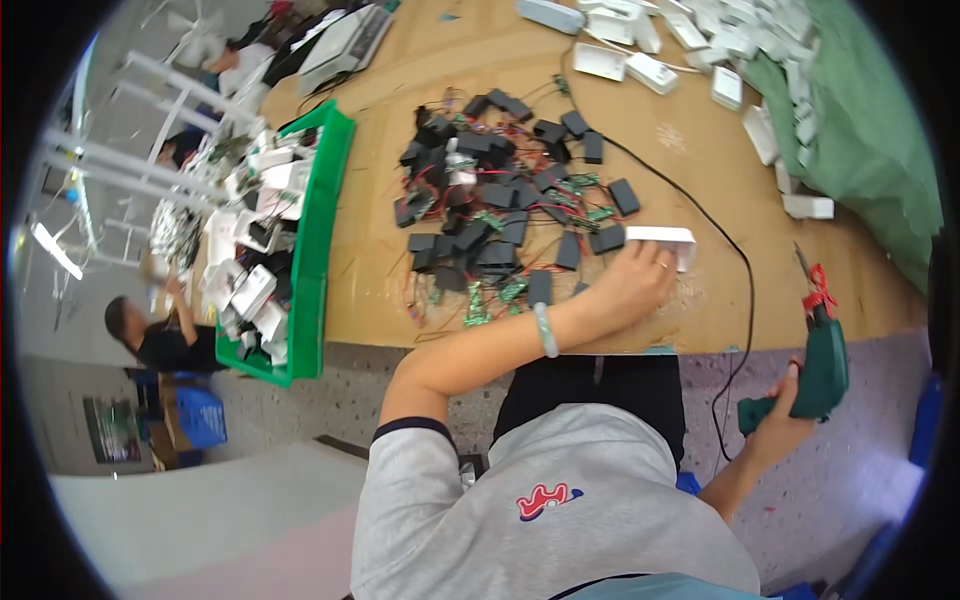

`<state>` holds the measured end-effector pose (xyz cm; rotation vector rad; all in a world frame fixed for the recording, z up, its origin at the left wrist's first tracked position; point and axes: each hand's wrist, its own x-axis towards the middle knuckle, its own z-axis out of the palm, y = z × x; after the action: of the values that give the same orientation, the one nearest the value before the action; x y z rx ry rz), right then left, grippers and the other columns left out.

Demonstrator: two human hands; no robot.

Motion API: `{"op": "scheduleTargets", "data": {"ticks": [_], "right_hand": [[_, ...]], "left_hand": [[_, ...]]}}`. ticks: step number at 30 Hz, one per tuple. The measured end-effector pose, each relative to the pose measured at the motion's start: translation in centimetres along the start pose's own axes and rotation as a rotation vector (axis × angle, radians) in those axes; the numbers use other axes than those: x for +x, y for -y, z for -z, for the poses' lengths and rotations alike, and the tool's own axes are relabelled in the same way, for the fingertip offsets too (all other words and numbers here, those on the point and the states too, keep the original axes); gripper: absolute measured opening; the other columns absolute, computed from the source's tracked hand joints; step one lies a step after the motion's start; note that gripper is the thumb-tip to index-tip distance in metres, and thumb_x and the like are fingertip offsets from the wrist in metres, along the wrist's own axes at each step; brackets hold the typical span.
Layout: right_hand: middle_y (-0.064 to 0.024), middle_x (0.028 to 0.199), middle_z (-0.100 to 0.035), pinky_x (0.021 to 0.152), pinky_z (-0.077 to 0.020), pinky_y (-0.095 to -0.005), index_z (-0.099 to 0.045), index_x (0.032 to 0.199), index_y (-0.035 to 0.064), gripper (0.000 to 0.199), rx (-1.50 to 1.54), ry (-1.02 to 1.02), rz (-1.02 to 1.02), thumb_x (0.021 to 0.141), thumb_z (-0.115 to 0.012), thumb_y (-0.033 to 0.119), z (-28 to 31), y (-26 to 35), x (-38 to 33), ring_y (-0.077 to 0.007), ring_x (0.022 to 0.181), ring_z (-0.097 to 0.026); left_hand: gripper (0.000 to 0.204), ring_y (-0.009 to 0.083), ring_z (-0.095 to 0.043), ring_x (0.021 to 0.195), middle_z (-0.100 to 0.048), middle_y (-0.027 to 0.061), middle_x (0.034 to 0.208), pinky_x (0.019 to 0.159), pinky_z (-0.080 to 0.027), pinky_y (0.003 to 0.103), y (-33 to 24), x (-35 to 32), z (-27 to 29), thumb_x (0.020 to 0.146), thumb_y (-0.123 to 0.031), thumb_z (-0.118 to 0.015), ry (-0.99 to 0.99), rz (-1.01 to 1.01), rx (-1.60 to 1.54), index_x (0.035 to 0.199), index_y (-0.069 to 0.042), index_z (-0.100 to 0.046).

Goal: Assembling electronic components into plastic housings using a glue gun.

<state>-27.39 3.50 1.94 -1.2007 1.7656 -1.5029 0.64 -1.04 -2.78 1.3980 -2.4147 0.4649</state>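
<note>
My left hand (643,284) rests at the table's near edge, its fingers closed on a small white plastic case (665,235). Part of the case is covered by the fingers. Beyond the table edge on the right, my right hand (783,425) grips the handle of a green power drill (824,372). The drill's thin bit points up and away from me, and a red tie is wound round its nose. Just left of the white case lies a pile of black battery boxes (497,195) with red wires and small green circuit boards (478,305).
A green bin (322,240) full of white and black parts stands on the left. White cases (715,40) are heaped at the far right beside a green cloth (870,130). A black cable (690,195) crosses the table. Another person (165,340) is at the left.
</note>
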Motion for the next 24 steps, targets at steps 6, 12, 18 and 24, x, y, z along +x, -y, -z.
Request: {"op": "scheduleTargets", "data": {"ticks": [6, 12, 18, 24], "right_hand": [[0.0001, 0.071, -0.057, 0.058, -0.0396, -0.0241, -0.072, 0.106, -0.0016, 0.016, 0.015, 0.013, 0.013, 0.097, -0.066, 0.011, 0.3, 0.9, -0.9, -0.0073, 0.062, -0.052], [-0.0006, 0.074, -0.060, 0.057, -0.0397, -0.0234, -0.071, 0.106, -0.0019, 0.014, 0.027, 0.028, 0.013, 0.096, -0.066, 0.007, -0.3, 2.2, -1.5, -0.0064, 0.062, -0.051], [-0.0015, 0.075, -0.062, 0.056, -0.0407, -0.0233, -0.070, 0.105, -0.0025, 0.014, 0.069, 0.181, 0.060, 0.095, -0.064, 0.004, -1.0, 3.2, -2.4, -0.0061, 0.059, -0.053], [-0.0033, 0.088, -0.069, 0.057, -0.0433, -0.0238, -0.070, 0.108, -0.0025, 0.015, 0.154, 0.177, -0.026, 0.094, -0.065, 0.001, -0.7, 3.4, -3.4, -0.0061, 0.061, -0.055]], "left_hand": [[0.027, 0.0253, -0.065, 0.084, -0.065, 0.0113, 0.093, 0.073, -0.052, 0.037, 0.3, 0.5, 2.5, 0.083, -0.016, -0.068, -0.153, 0.046, -0.191, 0.104, 0.001, -0.067], [0.030, 0.0279, -0.068, 0.069, -0.069, 0.0127, 0.078, 0.064, -0.053, 0.039, 6.0, -1.9, 6.5, 0.094, -0.027, -0.074, -0.231, 1.030, -0.423, 0.099, 0.002, -0.068], [0.030, 0.0210, -0.069, 0.068, -0.072, 0.0130, 0.082, 0.065, -0.053, 0.034, 8.7, -2.6, 2.7, 0.092, -0.025, -0.076, -0.317, 1.027, -0.547, 0.097, 0.004, -0.074], [0.027, 0.0128, -0.067, 0.068, -0.075, 0.0081, 0.083, 0.061, -0.051, 0.028, 8.1, -1.9, 2.8, 0.093, -0.024, -0.077, -0.449, 1.063, -0.713, 0.093, 0.003, -0.075]]}}
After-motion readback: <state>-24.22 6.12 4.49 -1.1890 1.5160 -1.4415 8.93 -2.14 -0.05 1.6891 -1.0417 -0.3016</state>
